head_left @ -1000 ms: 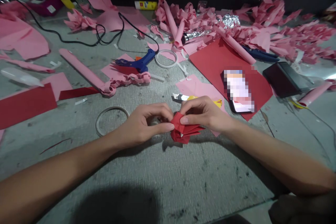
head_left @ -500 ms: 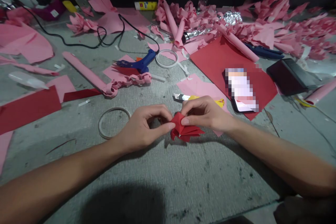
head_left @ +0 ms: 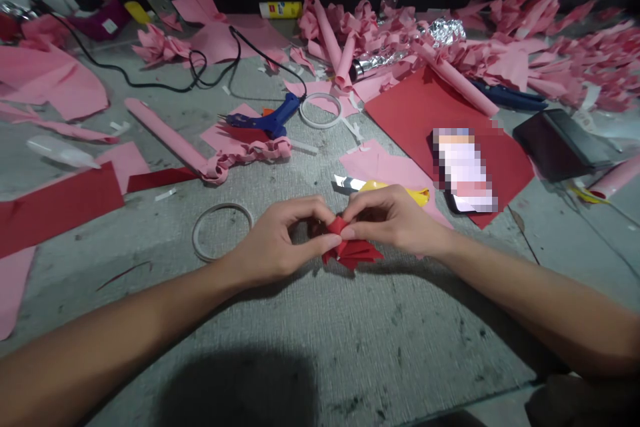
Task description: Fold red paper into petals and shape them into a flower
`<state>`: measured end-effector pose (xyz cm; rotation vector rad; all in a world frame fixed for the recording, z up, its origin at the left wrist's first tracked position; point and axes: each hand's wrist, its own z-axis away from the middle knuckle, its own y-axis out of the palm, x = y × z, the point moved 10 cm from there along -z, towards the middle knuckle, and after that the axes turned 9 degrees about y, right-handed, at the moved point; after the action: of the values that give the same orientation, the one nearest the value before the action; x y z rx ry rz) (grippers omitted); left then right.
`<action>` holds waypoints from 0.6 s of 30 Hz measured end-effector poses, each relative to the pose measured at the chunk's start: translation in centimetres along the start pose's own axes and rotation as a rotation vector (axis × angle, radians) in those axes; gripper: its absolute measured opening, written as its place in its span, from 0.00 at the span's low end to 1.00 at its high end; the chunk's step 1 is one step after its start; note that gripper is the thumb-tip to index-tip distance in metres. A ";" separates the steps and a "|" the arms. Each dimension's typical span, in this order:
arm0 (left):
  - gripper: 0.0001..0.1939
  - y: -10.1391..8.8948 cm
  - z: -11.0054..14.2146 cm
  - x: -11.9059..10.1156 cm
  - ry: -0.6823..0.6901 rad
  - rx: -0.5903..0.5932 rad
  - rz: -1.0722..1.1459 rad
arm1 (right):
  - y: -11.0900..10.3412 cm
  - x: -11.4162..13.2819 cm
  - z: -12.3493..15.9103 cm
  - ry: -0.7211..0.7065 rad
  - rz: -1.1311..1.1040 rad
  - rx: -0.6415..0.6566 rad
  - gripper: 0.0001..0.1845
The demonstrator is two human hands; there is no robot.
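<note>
A small folded red paper piece (head_left: 356,253) with pointed, fanned-out layers is pinched between both hands, low over the table. My left hand (head_left: 285,240) grips its upper left edge between thumb and fingers. From the other side, the thumb and forefinger of my right hand (head_left: 393,219) press the top fold; the two thumbs almost meet there. Just beyond my right hand lies a yellow utility knife (head_left: 370,185) with its blade out, on a pink paper sheet (head_left: 383,163). A ring-shaped tape roll (head_left: 197,230) lies beside my left wrist.
A blue glue gun (head_left: 270,121) with a black cord rests beyond my hands, near a white tape ring (head_left: 305,121). On the right, a phone (head_left: 465,170) lies on a red sheet (head_left: 400,100). Pink paper scraps (head_left: 595,67) line the back. Red paper (head_left: 55,210) lies left.
My thumbs have come closer together over the red paper piece, and its top has folded down and narrowed between them. The whole view has shifted slightly, moving the table things to the right.
</note>
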<state>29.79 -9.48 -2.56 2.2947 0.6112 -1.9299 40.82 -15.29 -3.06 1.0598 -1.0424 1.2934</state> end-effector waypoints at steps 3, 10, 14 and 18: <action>0.05 -0.1 0.1 0.2 -0.037 -0.015 0.001 | 0.0 -0.1 0.0 0.001 0.027 0.000 0.13; 0.05 -0.5 0.1 0.2 -0.035 -0.054 -0.060 | 0.1 0.2 0.1 -0.014 0.078 0.088 0.09; 0.04 -0.8 0.4 0.5 -0.054 -0.080 -0.078 | 0.1 0.5 0.1 -0.029 0.120 0.126 0.07; 0.04 -0.9 0.4 0.7 -0.059 -0.089 -0.085 | -0.1 0.3 0.0 -0.014 0.113 0.083 0.06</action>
<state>29.13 -8.58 -3.13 2.1839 0.7842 -1.9568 40.94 -15.26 -2.79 1.0865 -1.0794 1.4327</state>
